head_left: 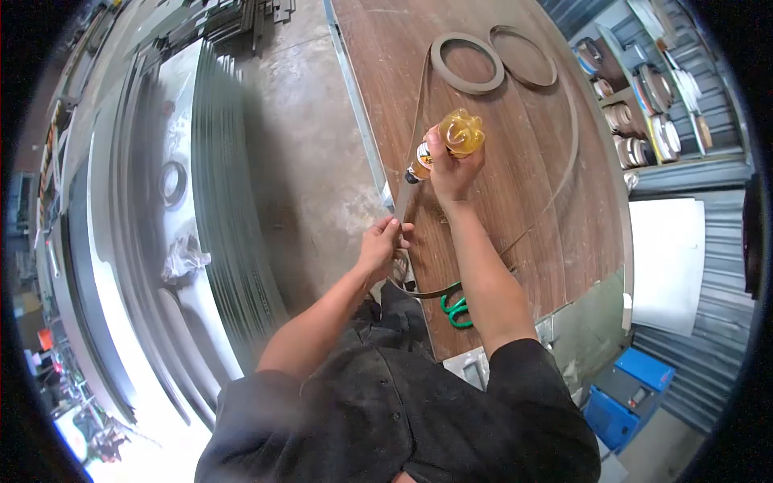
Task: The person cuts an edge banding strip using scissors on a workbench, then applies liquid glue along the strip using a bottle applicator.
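My right hand is wrapped around a plastic bottle of yellow liquid. The bottle is tilted, its dark tip pointing down and left toward a brown edge-banding strip; whether they touch I cannot tell. At the table's left edge, my left hand pinches that strip between thumb and fingers. From there it runs up along the table toward a flat coil of edge banding. Below my hands, scissors with green handles lie near the table's front edge, partly behind my right forearm.
The wooden table bears a second, looser loop of strip. Stacked panels stand left, across a concrete floor. On the right are shelves of band rolls, a white panel and a blue box.
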`<control>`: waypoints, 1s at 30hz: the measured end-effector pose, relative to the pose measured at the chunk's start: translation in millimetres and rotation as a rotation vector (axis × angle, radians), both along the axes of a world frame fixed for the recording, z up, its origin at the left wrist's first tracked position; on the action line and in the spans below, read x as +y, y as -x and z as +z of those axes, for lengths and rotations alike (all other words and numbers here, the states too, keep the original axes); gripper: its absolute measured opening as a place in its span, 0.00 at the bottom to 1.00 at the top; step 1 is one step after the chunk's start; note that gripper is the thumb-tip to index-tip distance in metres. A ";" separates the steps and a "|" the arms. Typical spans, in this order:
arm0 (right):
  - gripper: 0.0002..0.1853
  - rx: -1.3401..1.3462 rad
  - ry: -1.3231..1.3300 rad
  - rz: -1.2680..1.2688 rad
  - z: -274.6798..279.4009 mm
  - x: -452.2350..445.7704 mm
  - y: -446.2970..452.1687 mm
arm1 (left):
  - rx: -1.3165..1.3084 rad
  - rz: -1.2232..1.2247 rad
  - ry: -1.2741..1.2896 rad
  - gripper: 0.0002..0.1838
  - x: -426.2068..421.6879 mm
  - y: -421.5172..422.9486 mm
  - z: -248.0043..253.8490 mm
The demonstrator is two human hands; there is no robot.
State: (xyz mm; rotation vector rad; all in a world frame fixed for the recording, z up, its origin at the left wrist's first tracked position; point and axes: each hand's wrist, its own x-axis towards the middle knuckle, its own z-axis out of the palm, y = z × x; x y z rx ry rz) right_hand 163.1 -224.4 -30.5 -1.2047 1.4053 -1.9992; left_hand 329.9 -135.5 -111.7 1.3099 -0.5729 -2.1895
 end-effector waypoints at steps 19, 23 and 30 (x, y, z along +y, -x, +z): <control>0.21 0.205 0.025 0.010 26.9 -2.4 -9.7 | 0.112 0.026 0.005 0.11 4.5 -3.3 31.0; 0.20 -0.003 -0.051 0.081 42.0 -2.3 -15.8 | 0.133 0.054 0.019 0.10 1.7 -6.6 37.0; 0.21 0.105 -0.027 0.014 25.4 8.6 -20.0 | 0.121 0.026 0.085 0.11 -2.4 -5.8 39.3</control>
